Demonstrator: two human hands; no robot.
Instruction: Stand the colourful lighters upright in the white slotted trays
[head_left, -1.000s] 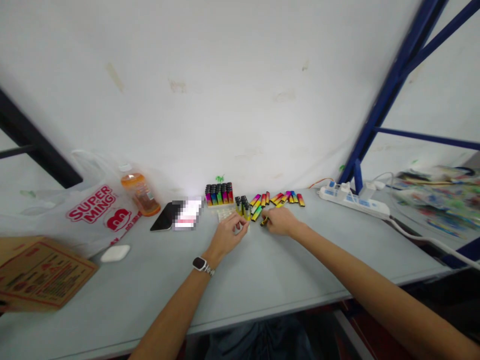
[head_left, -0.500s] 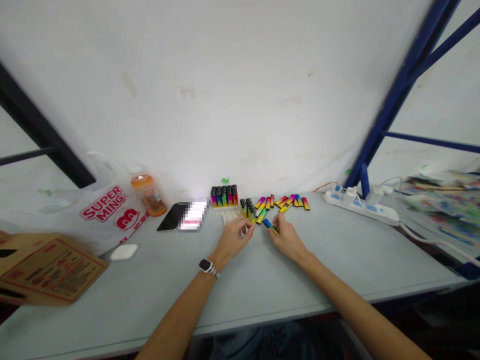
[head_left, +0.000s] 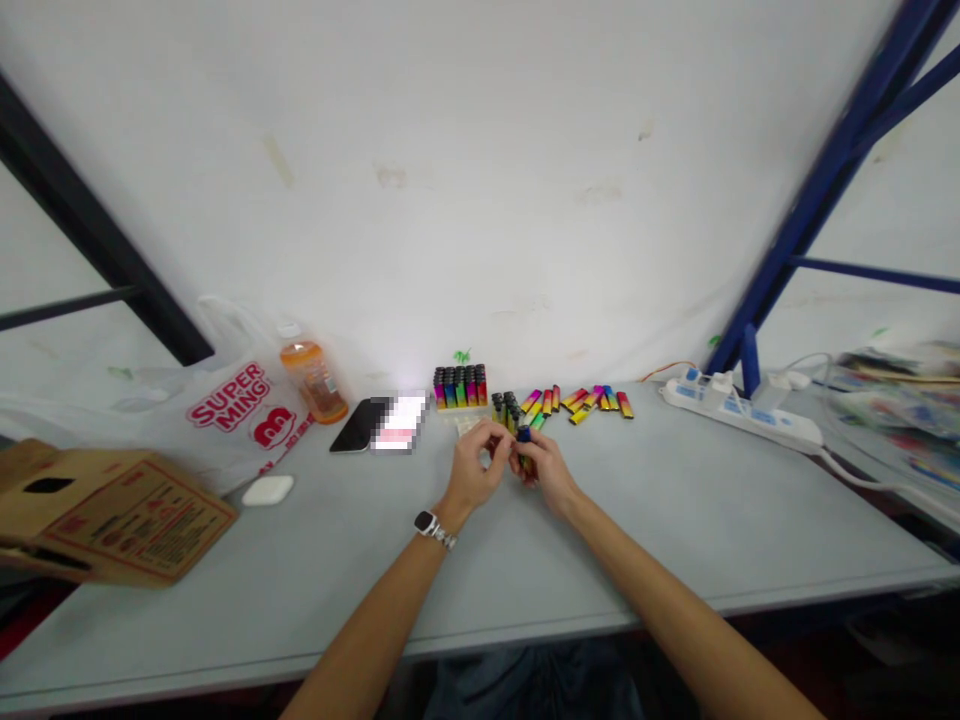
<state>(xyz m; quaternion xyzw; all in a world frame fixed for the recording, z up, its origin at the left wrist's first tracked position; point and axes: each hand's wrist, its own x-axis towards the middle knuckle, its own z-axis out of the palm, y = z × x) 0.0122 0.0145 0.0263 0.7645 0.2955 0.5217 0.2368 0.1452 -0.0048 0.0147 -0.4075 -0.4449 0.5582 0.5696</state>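
Observation:
My right hand (head_left: 544, 470) pinches a small colourful lighter (head_left: 524, 447) upright, its dark cap up. My left hand (head_left: 475, 470), with a watch on the wrist, is closed beside it, fingertips at a pale tray (head_left: 469, 424) on the table. Just behind my fingers a few lighters (head_left: 507, 407) stand in that tray. A full block of upright lighters (head_left: 460, 386) stands farther back by the wall. Several loose rainbow lighters (head_left: 581, 400) lie scattered to the right of my hands.
A phone (head_left: 358, 424), an orange drink bottle (head_left: 312, 380), a white "SUPER MING" plastic bag (head_left: 225, 415), a white earbud case (head_left: 268, 490) and a cardboard box (head_left: 112, 510) lie left. A power strip (head_left: 739, 415) and blue shelf frame (head_left: 810, 210) are right.
My right hand picked a lighter from the loose pile and brought it left and closer to my left hand, turning it upright. The view shifted slightly.

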